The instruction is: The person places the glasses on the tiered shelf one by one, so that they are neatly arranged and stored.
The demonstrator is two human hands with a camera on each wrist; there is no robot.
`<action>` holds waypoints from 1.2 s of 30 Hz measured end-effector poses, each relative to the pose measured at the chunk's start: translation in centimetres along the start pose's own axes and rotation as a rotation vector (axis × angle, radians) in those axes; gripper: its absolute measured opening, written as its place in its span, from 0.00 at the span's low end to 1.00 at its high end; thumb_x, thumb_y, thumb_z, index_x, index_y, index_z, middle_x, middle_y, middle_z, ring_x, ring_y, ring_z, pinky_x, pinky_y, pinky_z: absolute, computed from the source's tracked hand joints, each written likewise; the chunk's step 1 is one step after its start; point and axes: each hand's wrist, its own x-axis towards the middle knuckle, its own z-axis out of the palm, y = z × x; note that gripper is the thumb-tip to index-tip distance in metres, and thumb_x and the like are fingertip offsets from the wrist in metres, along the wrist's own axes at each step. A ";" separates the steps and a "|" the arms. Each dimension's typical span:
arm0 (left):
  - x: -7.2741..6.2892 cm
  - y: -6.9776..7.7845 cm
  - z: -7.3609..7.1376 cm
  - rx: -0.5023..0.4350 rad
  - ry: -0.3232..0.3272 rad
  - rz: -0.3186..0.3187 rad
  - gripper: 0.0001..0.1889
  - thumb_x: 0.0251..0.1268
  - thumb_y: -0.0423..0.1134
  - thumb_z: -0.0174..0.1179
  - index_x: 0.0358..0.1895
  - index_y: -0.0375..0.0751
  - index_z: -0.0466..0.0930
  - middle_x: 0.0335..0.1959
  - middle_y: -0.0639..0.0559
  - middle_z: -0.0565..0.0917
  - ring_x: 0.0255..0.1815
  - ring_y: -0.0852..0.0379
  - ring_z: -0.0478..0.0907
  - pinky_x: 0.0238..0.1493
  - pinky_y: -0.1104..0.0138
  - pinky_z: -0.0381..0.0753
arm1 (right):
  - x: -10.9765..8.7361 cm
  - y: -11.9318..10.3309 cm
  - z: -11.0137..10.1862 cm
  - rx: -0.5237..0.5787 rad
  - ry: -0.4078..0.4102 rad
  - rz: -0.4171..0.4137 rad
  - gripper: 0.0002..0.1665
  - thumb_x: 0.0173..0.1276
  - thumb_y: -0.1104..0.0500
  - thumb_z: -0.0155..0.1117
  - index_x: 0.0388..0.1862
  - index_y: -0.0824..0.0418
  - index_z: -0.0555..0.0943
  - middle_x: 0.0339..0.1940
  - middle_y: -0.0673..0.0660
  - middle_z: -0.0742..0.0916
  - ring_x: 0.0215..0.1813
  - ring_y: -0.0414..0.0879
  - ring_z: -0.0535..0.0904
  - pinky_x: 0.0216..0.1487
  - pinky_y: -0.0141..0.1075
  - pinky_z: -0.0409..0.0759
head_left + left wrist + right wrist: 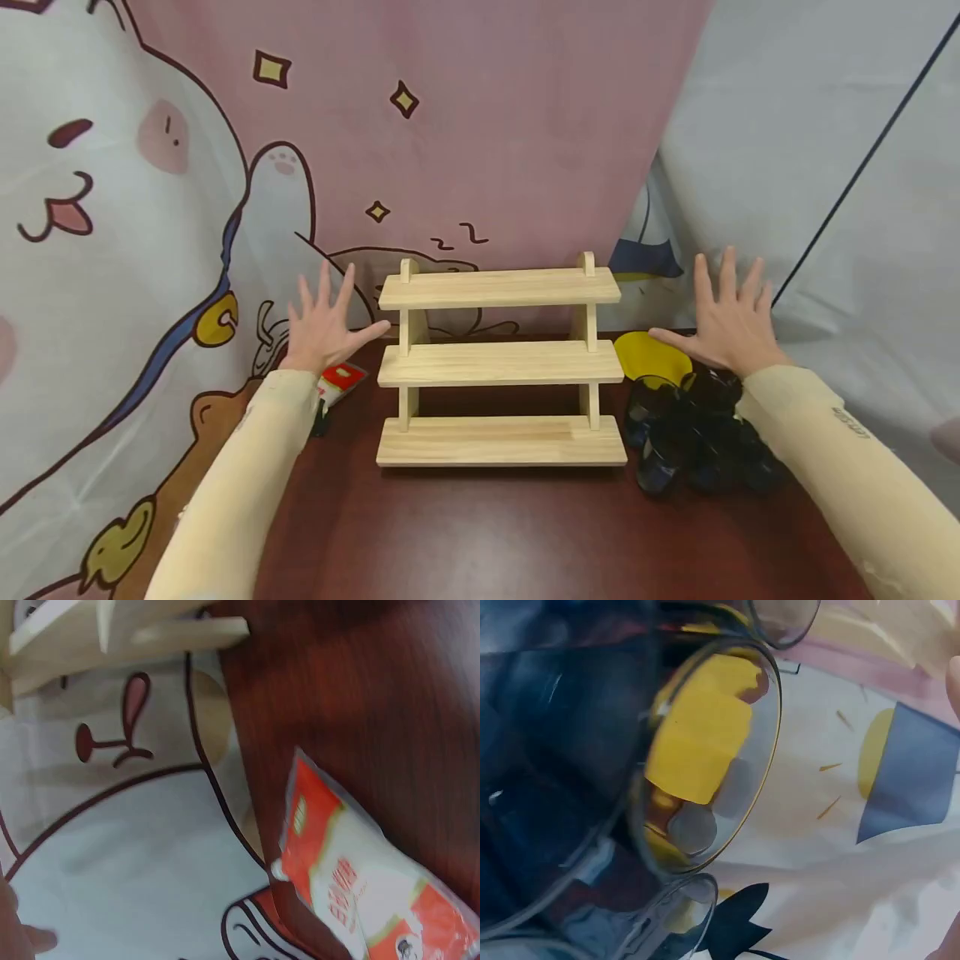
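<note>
Both hands are raised with fingers spread and hold nothing. In the head view the left hand (321,329) is left of a three-tier wooden display shelf (501,363), over a red and white packet (342,379). The left wrist view shows this packet (360,870) lying on the table, with fingertips (34,939) at the lower left edge. On the other side, the right hand (731,321) is above several dark, clear-walled cups (667,446) and near a yellow round item (651,358). The right wrist view shows the cups' rims (778,712) up close.
The shelf stands on a dark red-brown table (480,533) near its back edge. Behind it hangs a pink and white cartoon-printed curtain (510,167), which also runs down the left side. A pale cloth (847,208) with a dark line borders the right.
</note>
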 end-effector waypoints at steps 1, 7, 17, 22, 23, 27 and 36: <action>-0.1 0.1 -0.1 -0.020 -0.005 -0.001 0.60 0.59 0.86 0.47 0.87 0.65 0.30 0.88 0.41 0.32 0.83 0.21 0.35 0.67 0.20 0.54 | -0.3 0.0 -0.3 0.014 0.006 -0.014 0.81 0.59 0.18 0.63 0.87 0.60 0.31 0.85 0.70 0.30 0.79 0.83 0.24 0.71 0.81 0.38; -1.2 1.4 -0.5 -0.211 -0.112 -0.028 0.57 0.63 0.84 0.46 0.87 0.64 0.34 0.87 0.37 0.43 0.80 0.23 0.55 0.60 0.26 0.70 | -4.0 1.4 -1.9 0.152 0.012 -0.068 0.75 0.65 0.29 0.69 0.88 0.61 0.34 0.86 0.73 0.38 0.81 0.82 0.33 0.73 0.78 0.42; -4.1 2.8 0.8 -0.411 -0.296 -0.082 0.56 0.66 0.79 0.53 0.87 0.50 0.47 0.84 0.37 0.57 0.80 0.32 0.59 0.73 0.33 0.63 | -11.0 4.7 -2.2 0.388 -0.084 -0.020 0.66 0.72 0.44 0.71 0.89 0.59 0.36 0.87 0.69 0.37 0.84 0.75 0.32 0.74 0.76 0.33; -4.8 4.1 2.5 -0.477 -0.341 -0.026 0.54 0.67 0.72 0.61 0.86 0.45 0.52 0.83 0.38 0.60 0.82 0.35 0.58 0.77 0.38 0.60 | -14.2 6.0 -1.4 0.346 -0.102 0.073 0.67 0.73 0.43 0.70 0.87 0.64 0.35 0.85 0.76 0.38 0.82 0.79 0.34 0.69 0.81 0.40; -5.0 4.3 2.8 -0.488 -0.345 -0.024 0.54 0.66 0.72 0.62 0.86 0.45 0.52 0.83 0.38 0.61 0.82 0.35 0.58 0.77 0.38 0.61 | -14.8 6.2 -1.3 0.341 -0.104 0.086 0.66 0.73 0.43 0.70 0.87 0.67 0.35 0.84 0.78 0.39 0.82 0.79 0.35 0.70 0.81 0.40; -5.5 4.7 4.2 -0.575 -0.333 -0.047 0.54 0.64 0.70 0.66 0.86 0.47 0.53 0.81 0.39 0.64 0.79 0.37 0.64 0.76 0.40 0.65 | -16.4 6.7 -0.6 0.361 -0.105 0.135 0.64 0.75 0.45 0.68 0.85 0.72 0.35 0.82 0.82 0.42 0.81 0.81 0.36 0.71 0.79 0.40; -6.2 4.7 6.1 -0.756 -0.261 -0.176 0.55 0.58 0.65 0.75 0.84 0.50 0.57 0.80 0.42 0.67 0.75 0.41 0.68 0.74 0.44 0.68 | -18.3 7.8 1.6 0.370 -0.154 0.268 0.64 0.78 0.41 0.62 0.84 0.72 0.31 0.80 0.85 0.43 0.75 0.87 0.43 0.61 0.82 0.53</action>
